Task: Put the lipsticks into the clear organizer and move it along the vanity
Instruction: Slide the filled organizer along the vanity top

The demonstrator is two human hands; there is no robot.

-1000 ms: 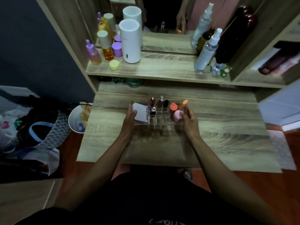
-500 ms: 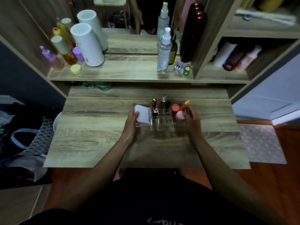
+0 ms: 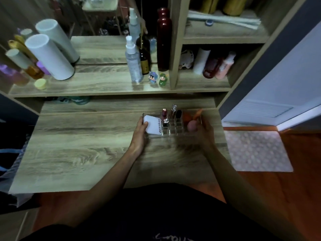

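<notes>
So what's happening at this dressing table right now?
A person is holding a clear organizer at both ends: the left hand at the end with a white packet, the right hand, blurred, at the other. Several lipsticks already stand upright in its slots, next to a pink sponge. The organizer sits toward the right side of the wooden vanity top, below the shelf of bottles.

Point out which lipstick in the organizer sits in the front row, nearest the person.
The short one with the clear faceted cap, right beside the white 4U2skin packet. The red-capped, silver-topped and black-capped lipsticks all stand behind it.
</notes>
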